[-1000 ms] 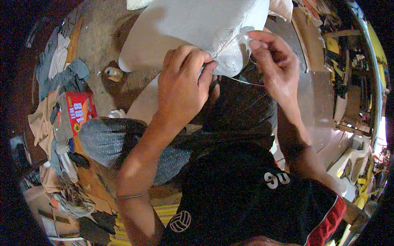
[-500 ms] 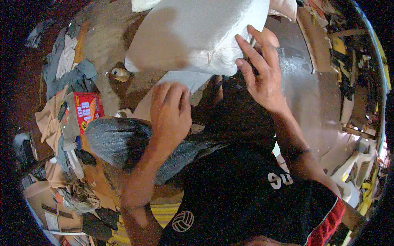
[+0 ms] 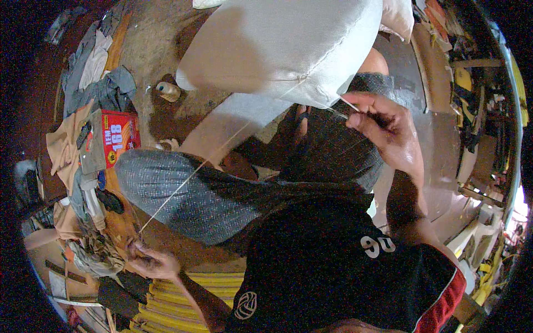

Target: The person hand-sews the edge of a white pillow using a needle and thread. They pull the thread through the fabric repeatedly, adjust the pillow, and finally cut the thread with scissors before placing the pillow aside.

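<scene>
A plump white stuffed sack fills the top middle, a seam running along its near right edge. From a knot on that seam a thin thread stretches taut down to the left. My left hand pinches its far end, low at the left beyond my knee. My right hand is closed beside the sack's lower right corner. Between its thumb and forefinger are thin, pale, straight pieces reaching to the corner; whether they are needle or thread I cannot make out.
A spool of thread stands on the floor left of the sack. Farther left are a red-fronted box and heaped cloths. My bent leg lies under the thread. Yellow slats show below, and clutter lines the right side.
My left hand has swung from near the sack down and left, drawing the thread taut. My right hand has moved right and down off the sack's edge, its fingers now closed.
</scene>
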Demonstrator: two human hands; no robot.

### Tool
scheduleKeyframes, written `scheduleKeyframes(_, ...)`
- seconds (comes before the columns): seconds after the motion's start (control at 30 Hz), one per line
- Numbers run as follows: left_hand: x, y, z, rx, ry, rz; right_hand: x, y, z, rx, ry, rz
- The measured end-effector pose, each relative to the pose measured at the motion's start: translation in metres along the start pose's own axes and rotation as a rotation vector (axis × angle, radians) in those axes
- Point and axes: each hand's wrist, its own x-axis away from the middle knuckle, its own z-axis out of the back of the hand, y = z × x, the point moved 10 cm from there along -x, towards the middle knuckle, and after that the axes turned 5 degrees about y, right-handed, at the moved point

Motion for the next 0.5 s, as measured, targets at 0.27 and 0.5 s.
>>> scheduleKeyframes(0.27,0.075,-0.175,0.015,-0.125,-0.108,0.109,0.015,-0.045,-0.009,-0.098,0.106,0.283)
scheduleKeyframes(0.5,0.147,-0.266,0.047,-0.226,-0.279,0.454,0.015,-0.005,-0.077,-0.271,-0.124,-0.037)
